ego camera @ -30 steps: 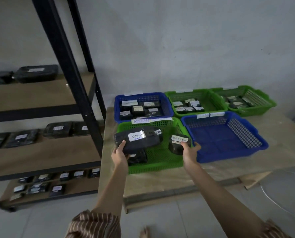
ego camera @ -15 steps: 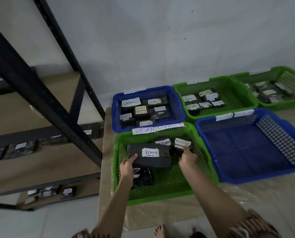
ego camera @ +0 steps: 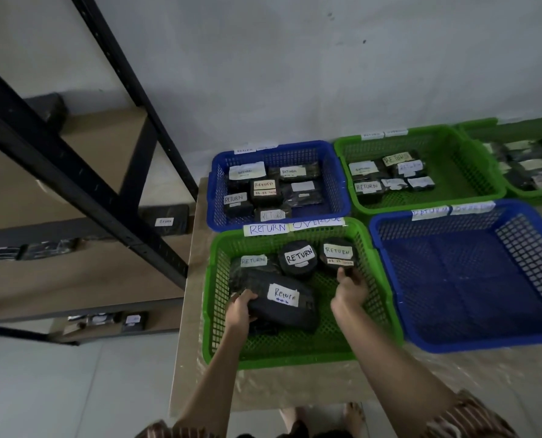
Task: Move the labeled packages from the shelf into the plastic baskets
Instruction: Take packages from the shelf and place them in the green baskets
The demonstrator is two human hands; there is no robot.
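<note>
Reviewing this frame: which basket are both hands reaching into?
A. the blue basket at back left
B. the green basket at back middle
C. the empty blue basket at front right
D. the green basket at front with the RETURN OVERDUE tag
D: the left hand holds the long black package and the right hand touches a round package, both inside the front green basket.

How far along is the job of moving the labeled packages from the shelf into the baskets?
Well under way. Done: the back blue basket and back green basket hold labeled packages. In hand: in the front green basket, the left hand grips a long package and the right hand a round package. Left: packages remain on the shelf, and the front blue basket is empty.
</note>
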